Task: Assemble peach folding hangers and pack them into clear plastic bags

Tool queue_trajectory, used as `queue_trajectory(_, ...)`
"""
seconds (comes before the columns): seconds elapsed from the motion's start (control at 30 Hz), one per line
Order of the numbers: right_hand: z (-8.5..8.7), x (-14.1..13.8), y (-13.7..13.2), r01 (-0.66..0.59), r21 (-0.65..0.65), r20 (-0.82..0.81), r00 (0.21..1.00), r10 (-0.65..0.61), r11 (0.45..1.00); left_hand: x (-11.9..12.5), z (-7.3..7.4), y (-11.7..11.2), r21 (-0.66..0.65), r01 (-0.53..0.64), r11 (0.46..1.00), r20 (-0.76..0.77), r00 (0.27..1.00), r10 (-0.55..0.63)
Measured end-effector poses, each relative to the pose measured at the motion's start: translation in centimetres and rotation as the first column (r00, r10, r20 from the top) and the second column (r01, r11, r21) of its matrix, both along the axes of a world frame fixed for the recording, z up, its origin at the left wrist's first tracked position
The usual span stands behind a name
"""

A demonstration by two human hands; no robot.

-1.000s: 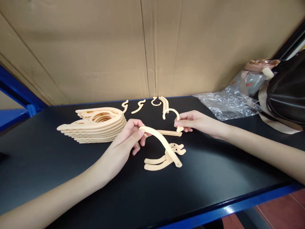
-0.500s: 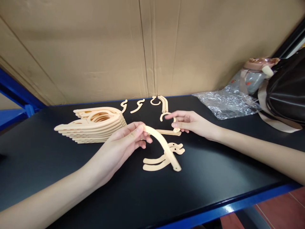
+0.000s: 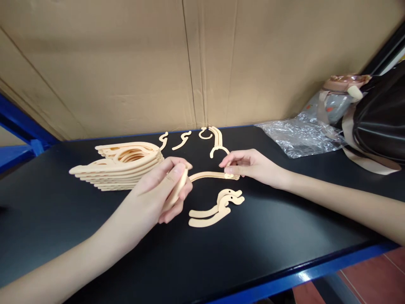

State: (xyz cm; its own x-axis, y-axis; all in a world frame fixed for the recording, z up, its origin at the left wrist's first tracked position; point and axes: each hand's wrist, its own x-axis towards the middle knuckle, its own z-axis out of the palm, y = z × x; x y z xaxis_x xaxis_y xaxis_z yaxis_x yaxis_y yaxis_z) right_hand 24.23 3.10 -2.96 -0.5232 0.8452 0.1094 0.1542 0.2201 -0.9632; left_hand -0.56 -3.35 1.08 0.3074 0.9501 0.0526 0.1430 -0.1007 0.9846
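My left hand (image 3: 155,190) is closed around a cream curved hanger arm (image 3: 178,191), which now points down along the palm and is partly hidden by the fingers. Between the fingertips of my right hand (image 3: 255,168) is a cream hanger hook (image 3: 218,148), its open curve facing down and left. Just below that hook, a long curved hanger arm (image 3: 210,173) lies on the black shelf (image 3: 284,228). Nearer me rest two overlapping shorter hanger arms (image 3: 210,219) with notched, holed ends. Left of my left hand stands a stack of folded cream hangers (image 3: 117,179).
Toward the cardboard backing (image 3: 126,63) lie two small notched arms, one being this piece (image 3: 182,141), another hook (image 3: 205,135) and some long arms (image 3: 217,137). At right are a clear plastic bag (image 3: 300,137), a bottle (image 3: 337,99) and a dark bag (image 3: 382,114).
My left hand has turned the curved hanger arm from reaching out over the shorter pieces to lying back against the palm. The right hand with the hook has shifted slightly.
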Motion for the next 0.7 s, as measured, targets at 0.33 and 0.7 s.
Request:
queue_trajectory(0.33,0.0,-0.2,-0.2,0.043,-0.047,-0.046,0.998,-0.045,0.998,-0.5,-2.3,-0.7,0.735,0.362,0.573,-0.611,0.719,0.330)
queue_trajectory(0.7,0.0,-0.1,-0.2,0.011,-0.049,-0.085,0.996,-0.015,0.999,-0.6,-3.3,-0.1,0.693,0.432,0.577,-0.699,0.601,0.388)
